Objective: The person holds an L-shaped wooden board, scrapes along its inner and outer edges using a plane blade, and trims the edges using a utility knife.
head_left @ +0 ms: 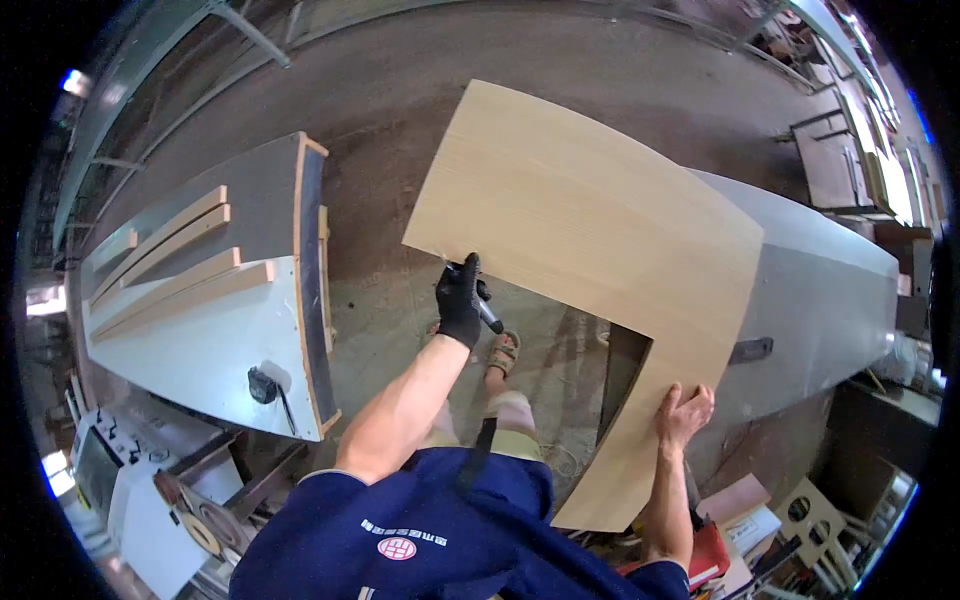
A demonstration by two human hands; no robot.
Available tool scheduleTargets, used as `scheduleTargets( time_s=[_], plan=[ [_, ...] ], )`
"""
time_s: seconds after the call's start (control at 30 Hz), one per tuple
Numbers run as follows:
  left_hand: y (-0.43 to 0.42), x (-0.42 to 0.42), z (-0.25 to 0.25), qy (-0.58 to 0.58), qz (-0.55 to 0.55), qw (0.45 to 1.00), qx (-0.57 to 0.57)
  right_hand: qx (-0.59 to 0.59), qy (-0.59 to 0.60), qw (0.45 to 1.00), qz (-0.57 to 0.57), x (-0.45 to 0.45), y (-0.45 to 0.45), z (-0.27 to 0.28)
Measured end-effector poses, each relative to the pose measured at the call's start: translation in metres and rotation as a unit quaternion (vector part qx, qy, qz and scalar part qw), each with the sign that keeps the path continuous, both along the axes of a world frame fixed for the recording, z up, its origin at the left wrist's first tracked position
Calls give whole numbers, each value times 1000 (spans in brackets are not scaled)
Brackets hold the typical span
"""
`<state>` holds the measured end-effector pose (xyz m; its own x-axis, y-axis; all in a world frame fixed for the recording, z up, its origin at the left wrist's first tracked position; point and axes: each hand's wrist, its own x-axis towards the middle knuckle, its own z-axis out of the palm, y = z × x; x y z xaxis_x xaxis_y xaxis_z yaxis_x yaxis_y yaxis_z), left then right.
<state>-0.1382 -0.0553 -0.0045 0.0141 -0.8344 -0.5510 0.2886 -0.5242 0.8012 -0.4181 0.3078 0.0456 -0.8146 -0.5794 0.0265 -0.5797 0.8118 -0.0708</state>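
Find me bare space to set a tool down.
Left table: the white patch between the wooden strips and black object. Right table: the grey stretch right of the pale panel and dark piece. Crowded: among the strips, and around the white box at lower right.

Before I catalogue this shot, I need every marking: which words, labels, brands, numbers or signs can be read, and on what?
Nothing can be read for certain.
Navy shirt: a row of white characters, too small and blurred to read.
Round red-and-white emblem beneath them: no legible lettering.
Wooden panel: no writing visible.
White machine: any markings too small.
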Motion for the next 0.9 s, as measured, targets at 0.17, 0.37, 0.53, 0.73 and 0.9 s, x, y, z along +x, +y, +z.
scheduleTargets(
  time_s=[0.17, 0.37, 0.53, 0.73, 0.9],
  plan=[
    [4, 15, -1, -47, -77, 995, -29, -101, 17, 978, 182, -53, -75, -22],
    [42, 53, 8, -28, -13, 1000, 2, -94, -1, 979, 182, -57, -147, -16],
    [53, 82, 25, -386, -246, 837, -298, -86, 12, 980, 177, -57, -147, -21],
    [32, 35, 21, -338, -313, 746, -481, -113, -8, 976, 185, -63, -145, -33],
    [25, 23, 21, -377, -353, 723, -458, -128, -37, 973, 188, -63, -145, -35]
  ],
)
